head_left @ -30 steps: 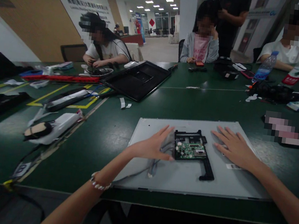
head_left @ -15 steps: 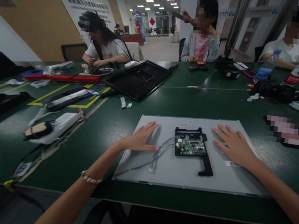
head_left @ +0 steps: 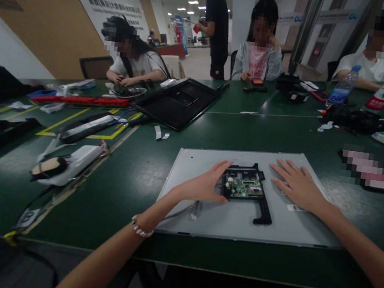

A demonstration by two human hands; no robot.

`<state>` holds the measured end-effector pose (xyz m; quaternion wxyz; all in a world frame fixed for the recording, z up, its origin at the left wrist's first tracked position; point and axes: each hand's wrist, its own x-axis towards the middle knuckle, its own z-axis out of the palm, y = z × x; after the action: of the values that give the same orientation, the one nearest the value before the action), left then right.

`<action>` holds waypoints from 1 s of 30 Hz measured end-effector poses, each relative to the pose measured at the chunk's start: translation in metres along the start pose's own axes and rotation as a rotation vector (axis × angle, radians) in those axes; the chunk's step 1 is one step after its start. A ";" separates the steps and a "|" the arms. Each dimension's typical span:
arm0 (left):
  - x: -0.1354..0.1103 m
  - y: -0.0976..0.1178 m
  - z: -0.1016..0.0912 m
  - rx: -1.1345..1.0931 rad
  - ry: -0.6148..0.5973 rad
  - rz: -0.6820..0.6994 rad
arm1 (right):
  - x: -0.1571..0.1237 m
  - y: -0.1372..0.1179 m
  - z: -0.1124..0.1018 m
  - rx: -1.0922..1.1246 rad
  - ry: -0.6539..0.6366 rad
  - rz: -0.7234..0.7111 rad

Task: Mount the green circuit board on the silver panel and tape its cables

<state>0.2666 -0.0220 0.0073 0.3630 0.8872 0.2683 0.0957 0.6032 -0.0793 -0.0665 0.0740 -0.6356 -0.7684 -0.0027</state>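
Observation:
A grey metal panel [head_left: 283, 224] lies flat on the green table [head_left: 131, 174] in front of me. On its middle sits a black bracket [head_left: 262, 212] carrying a small green circuit board [head_left: 245, 187]. My left hand [head_left: 206, 183] lies over the thin grey wires [head_left: 190, 209] at the board's left edge, fingers stretched toward it. My right hand [head_left: 296, 183] rests flat on the panel just right of the board, fingers spread and holding nothing.
A black monitor back cover [head_left: 178, 102] lies further up the table, with a white stand part [head_left: 69, 161], a red bar [head_left: 81, 99] and cables to the left. Water bottles [head_left: 341, 88] and black gear sit at the far right. Several people sit or stand across the table.
My left hand slid right from the panel's left part onto the wires beside the circuit board. A person in black has walked left behind the table. My right hand stayed put.

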 end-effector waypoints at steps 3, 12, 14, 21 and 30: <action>0.000 0.001 0.003 -0.004 0.009 0.004 | 0.000 0.001 0.002 0.001 0.009 -0.005; -0.013 -0.022 -0.037 0.324 -0.041 -0.093 | 0.000 0.005 0.005 0.021 0.014 -0.024; -0.019 -0.049 -0.068 0.506 0.031 -0.184 | -0.001 0.005 0.005 0.021 0.013 -0.022; -0.044 -0.136 -0.165 0.948 0.192 -0.514 | -0.001 0.002 0.004 0.015 0.024 -0.018; -0.034 -0.150 -0.171 1.070 0.170 -0.608 | 0.000 0.003 0.004 0.011 0.028 -0.027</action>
<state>0.1153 0.1495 0.0265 -0.1437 0.8194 0.5477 -0.0894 0.6058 -0.0778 -0.0708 0.0881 -0.6247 -0.7758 -0.0083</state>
